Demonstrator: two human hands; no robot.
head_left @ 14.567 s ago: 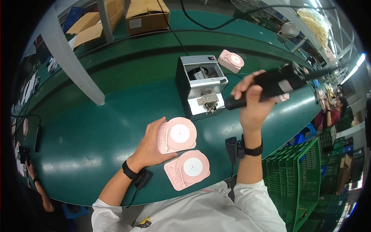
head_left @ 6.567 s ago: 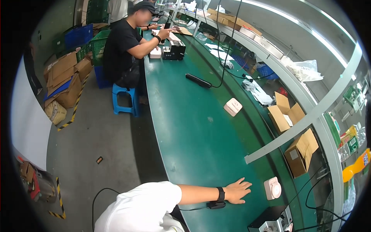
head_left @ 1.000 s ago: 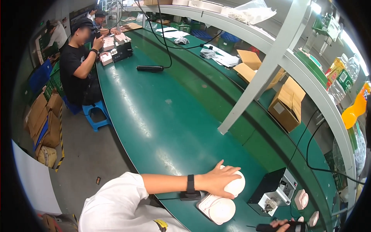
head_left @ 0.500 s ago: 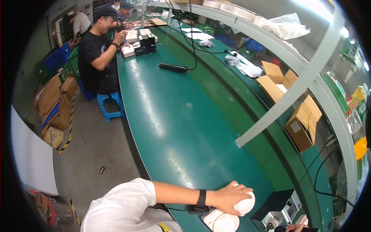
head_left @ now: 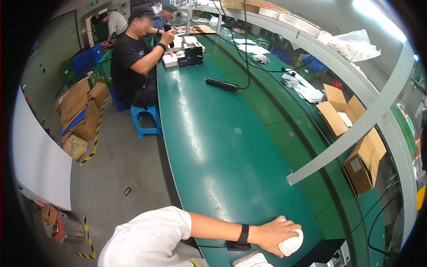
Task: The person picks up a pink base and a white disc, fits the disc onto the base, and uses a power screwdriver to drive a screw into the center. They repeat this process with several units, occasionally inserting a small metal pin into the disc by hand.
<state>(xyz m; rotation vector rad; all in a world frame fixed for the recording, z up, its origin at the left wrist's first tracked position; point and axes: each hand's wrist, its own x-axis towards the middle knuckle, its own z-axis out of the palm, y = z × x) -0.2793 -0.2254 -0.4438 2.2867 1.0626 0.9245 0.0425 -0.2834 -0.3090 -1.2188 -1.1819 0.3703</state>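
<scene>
My left hand [head_left: 276, 236] reaches across the green bench with its fingers curved over a white rounded plastic piece [head_left: 292, 244], gripping it from above. A black band [head_left: 244, 234] circles the wrist, and a flat black object [head_left: 237, 245] lies beneath it. Nearer to me, other white plastic pieces [head_left: 250, 260] rest on the bench, cut off by the lower edge. To the right of the hand stands a black and metal device [head_left: 324, 252], partly out of view. My right hand is not visible.
A black cylindrical tool [head_left: 222, 84] on a cable lies farther up the green bench [head_left: 213, 169]. A grey slanted post [head_left: 347, 144] meets the bench at right, near open cardboard boxes [head_left: 361, 167]. A co-worker [head_left: 133, 62] sits at far left with white parts and a black box [head_left: 191, 54].
The view has shifted, so the scene sits farther right and lower. My right hand, earlier at the lower right by the device, has left the picture. My left hand still grips the white piece.
</scene>
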